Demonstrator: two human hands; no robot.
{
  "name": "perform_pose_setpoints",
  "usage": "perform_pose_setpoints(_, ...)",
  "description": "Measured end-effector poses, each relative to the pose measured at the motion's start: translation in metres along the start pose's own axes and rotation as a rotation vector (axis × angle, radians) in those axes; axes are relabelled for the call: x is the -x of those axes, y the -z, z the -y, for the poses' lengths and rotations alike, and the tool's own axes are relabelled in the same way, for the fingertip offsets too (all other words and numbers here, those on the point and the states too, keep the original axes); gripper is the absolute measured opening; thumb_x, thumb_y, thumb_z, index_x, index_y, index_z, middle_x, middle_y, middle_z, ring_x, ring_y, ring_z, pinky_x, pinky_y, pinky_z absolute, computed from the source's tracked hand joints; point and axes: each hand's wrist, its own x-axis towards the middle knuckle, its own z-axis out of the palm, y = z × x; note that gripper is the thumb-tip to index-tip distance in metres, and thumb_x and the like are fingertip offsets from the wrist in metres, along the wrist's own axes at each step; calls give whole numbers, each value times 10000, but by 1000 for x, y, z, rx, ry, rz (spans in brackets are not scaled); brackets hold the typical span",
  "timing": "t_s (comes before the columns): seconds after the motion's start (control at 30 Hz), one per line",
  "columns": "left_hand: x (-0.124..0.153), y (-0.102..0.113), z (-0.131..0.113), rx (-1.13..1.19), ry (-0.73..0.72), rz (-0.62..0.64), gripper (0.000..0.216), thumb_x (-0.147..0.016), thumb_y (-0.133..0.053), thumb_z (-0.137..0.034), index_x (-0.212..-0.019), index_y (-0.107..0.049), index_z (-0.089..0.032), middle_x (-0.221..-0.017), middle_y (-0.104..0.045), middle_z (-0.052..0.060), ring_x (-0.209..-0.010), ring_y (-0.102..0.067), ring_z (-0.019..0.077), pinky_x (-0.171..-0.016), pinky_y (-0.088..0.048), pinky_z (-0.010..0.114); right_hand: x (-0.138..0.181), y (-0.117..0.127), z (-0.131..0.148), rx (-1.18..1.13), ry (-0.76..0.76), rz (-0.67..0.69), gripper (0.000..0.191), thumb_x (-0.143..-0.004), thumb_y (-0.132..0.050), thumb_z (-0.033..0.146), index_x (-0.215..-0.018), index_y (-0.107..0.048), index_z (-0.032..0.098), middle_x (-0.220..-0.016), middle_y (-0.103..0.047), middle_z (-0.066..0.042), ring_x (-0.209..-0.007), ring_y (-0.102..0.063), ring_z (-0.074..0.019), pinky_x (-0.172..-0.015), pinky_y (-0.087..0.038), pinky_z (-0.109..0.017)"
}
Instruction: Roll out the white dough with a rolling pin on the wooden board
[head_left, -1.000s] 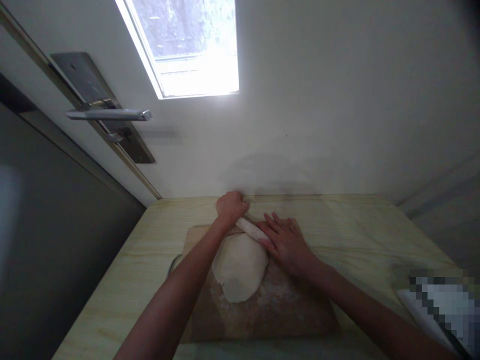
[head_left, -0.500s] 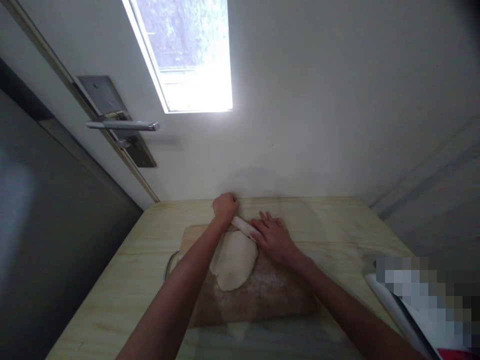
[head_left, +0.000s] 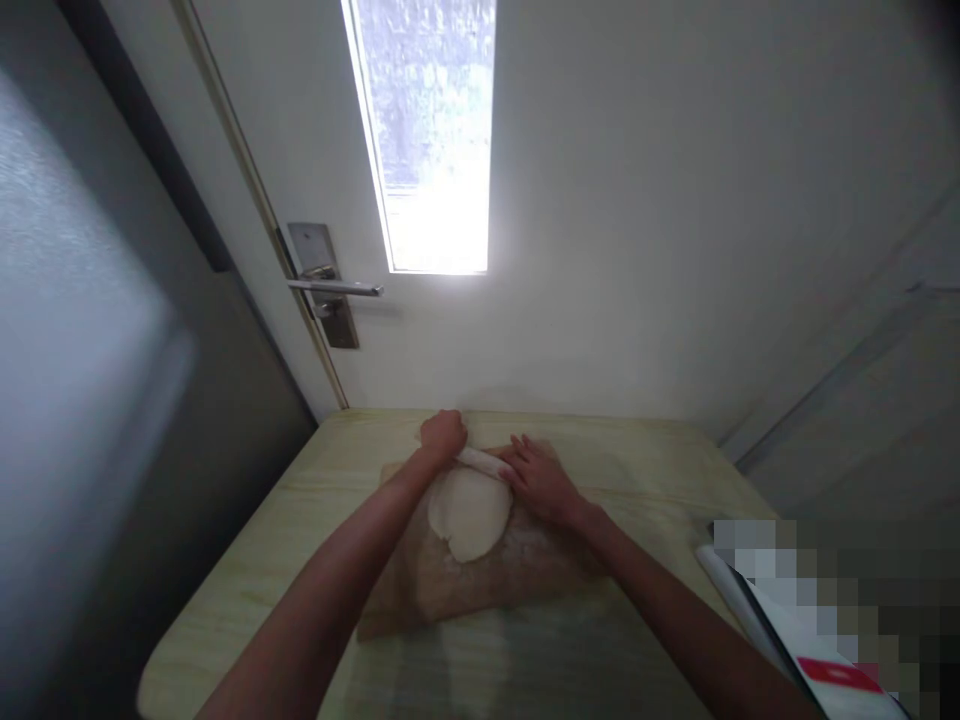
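A pale sheet of dough (head_left: pixel 474 518) with an uneven edge lies flat on a wooden board (head_left: pixel 427 595). Across its far edge rests a light rolling pin (head_left: pixel 481 461), slightly slanted. My left hand (head_left: pixel 444 434) is closed around the pin's left end and hides it. At the other end, my right hand (head_left: pixel 541 480) holds the pin, thumb on the near side and fingers stretched over the far side. Part of the dough's left edge is close to my left forearm. Flour dusts the board to the right of the dough.
The board sits on a light wooden table (head_left: pixel 300 520) against a white door (head_left: pixel 600 300). A metal door handle (head_left: pixel 337 287) is at the upper left. A white package with a red stripe (head_left: pixel 840 674), partly blurred out, lies at the right.
The camera view has shifted, so the door and its handle appear further right and lower. The rolling pin lies less slanted in view, with both hands still on it.
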Motion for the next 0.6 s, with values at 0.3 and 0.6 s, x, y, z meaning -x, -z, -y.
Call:
perform_pose_setpoints(0.3, 48, 27, 41, -109, -174, 96, 293, -744, -371, -292, -858, -604, -156, -926, -611, 118, -877, -567, 228, -715, -430, 312, -9, 23, 3, -35, 222, 93, 384, -848, -302, 383, -1112, -516, 206, -1262, -408, -74, -1157, -352, -158, -931, -291, -289)
perform_pose_setpoints(0.6, 69, 27, 44, -107, -211, 71, 298, -780, -321, -273, -897, -565, -148, -923, -592, 121, -878, -552, 228, -717, -413, 328, -26, 22, -2, 52, 73, -40, 393, -845, -277, 312, -1137, -484, 148, -1235, -441, -91, -1150, -362, -176, -938, -289, -340)
